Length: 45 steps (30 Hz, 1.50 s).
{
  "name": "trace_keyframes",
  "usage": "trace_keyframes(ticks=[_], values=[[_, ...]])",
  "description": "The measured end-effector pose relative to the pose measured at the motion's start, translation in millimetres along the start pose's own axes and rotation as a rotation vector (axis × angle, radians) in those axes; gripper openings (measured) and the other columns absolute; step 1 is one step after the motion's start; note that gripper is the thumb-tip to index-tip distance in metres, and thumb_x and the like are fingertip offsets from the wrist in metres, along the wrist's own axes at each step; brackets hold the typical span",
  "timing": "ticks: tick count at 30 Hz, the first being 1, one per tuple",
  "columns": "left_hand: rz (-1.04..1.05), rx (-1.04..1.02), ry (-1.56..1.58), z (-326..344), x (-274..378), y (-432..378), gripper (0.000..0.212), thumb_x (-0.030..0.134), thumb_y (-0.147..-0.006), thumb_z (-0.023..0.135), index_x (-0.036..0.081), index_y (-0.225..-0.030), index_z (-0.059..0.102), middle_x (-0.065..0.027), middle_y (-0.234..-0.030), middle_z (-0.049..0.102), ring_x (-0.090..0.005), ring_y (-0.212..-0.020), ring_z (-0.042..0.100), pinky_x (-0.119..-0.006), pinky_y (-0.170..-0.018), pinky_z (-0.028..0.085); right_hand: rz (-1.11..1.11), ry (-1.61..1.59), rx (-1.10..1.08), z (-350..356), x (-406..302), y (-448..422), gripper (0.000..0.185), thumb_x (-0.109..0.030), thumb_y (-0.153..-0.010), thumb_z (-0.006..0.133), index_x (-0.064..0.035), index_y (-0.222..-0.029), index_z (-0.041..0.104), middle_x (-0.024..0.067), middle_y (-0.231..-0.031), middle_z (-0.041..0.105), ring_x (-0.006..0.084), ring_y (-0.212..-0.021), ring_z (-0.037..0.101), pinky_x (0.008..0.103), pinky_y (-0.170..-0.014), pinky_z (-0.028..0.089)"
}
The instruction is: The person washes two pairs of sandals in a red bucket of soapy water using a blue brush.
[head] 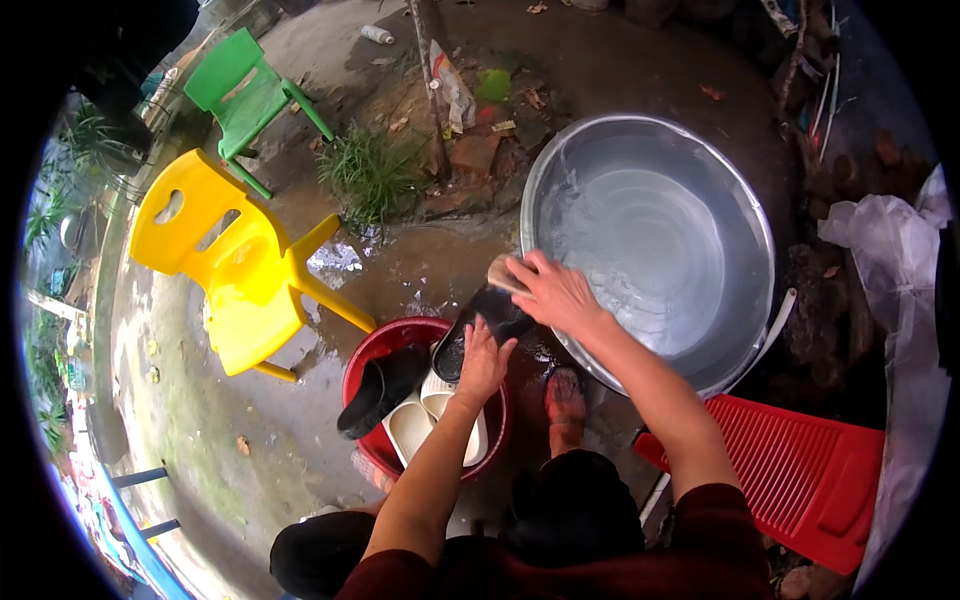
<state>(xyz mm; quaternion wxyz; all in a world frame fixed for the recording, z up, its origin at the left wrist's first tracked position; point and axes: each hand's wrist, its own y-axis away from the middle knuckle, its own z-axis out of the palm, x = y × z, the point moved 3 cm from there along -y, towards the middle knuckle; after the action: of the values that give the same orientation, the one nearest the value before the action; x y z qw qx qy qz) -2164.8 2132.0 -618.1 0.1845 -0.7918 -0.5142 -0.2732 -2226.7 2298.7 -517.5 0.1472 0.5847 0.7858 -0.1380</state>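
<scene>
My left hand (484, 361) holds a black slipper (454, 358) over the far right rim of a red basin (364, 338), its fingers spread along the shoe. In my right hand (561, 294) is a scrubbing brush with a wooden back (505, 275), at the slipper's far end; its bristles are hidden. A second black slipper (386, 390) rests across the basin's left side. Beneath lie cream slippers (411, 429), partly covered by my left forearm. A large metal tub (645, 225) of water stands right of the brush.
A yellow plastic chair (244, 277) and a green chair (251, 112) stand at the left on wet ground. A red washboard (795, 472) leans low at the right, beside plastic sheeting (885, 247). A thin tree trunk (429, 90) and a grass clump (373, 176) are ahead.
</scene>
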Motion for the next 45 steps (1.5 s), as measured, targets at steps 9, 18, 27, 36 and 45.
trace_keyframes(ticks=[9, 18, 27, 36, 45], values=[[-0.047, -0.012, 0.074, -9, 5, 4, 0.051, 0.027, -0.089, 0.052, -0.005, -0.127, 0.043, -0.023, -0.134, 0.04, -0.0393, -0.131, 0.026, -0.049, -0.109, 0.016, -0.084, 0.108, -0.038, -37, 10, 53, 0.05, -0.022, -0.07, 0.066, -0.0162, -0.117, 0.048, 0.0082, -0.104, 0.049, 0.0324, -0.078, 0.06, 0.0444, -0.061, 0.052], [-0.132, -0.033, 0.021, -2, -3, -5, 0.048, 0.026, -0.089, 0.052, -0.005, -0.125, 0.044, -0.0228, -0.131, 0.041, -0.0403, -0.13, 0.027, -0.052, -0.107, 0.017, -0.295, 0.432, 0.047, 18, 1, -30, 0.047, -0.021, -0.074, 0.064, -0.0196, -0.12, 0.053, 0.0044, -0.114, 0.051, 0.0271, -0.086, 0.057, 0.0394, -0.071, 0.049], [-0.08, 0.038, 0.025, -5, 3, -1, 0.046, 0.023, -0.089, 0.052, -0.003, -0.126, 0.044, -0.0225, -0.132, 0.039, -0.0406, -0.13, 0.025, -0.053, -0.107, 0.018, 1.032, -0.055, 0.6, 19, 182, 117, 0.048, -0.03, -0.076, 0.066, -0.0219, -0.121, 0.055, 0.0017, -0.112, 0.055, 0.0229, -0.088, 0.061, 0.035, -0.072, 0.051], [-0.039, -0.011, 0.03, -12, 2, 1, 0.043, 0.019, -0.087, 0.051, 0.0, -0.125, 0.046, -0.0234, -0.132, 0.039, -0.0416, -0.129, 0.026, -0.052, -0.107, 0.017, -0.023, -0.71, 0.204, 22, -15, 38, 0.047, -0.023, -0.075, 0.069, -0.0083, -0.118, 0.058, 0.0075, -0.116, 0.052, 0.0233, -0.105, 0.054, 0.0336, -0.082, 0.048], [-0.031, -0.026, -0.115, 0, -8, 4, 0.047, 0.019, -0.086, 0.054, -0.005, -0.125, 0.044, -0.0224, -0.134, 0.037, -0.0402, -0.131, 0.025, -0.051, -0.108, 0.02, -0.026, 0.06, 0.123, 41, -47, -37, 0.038, -0.024, -0.077, 0.06, -0.0147, -0.114, 0.055, 0.0084, -0.105, 0.052, 0.0277, -0.094, 0.054, 0.0385, -0.07, 0.051]])
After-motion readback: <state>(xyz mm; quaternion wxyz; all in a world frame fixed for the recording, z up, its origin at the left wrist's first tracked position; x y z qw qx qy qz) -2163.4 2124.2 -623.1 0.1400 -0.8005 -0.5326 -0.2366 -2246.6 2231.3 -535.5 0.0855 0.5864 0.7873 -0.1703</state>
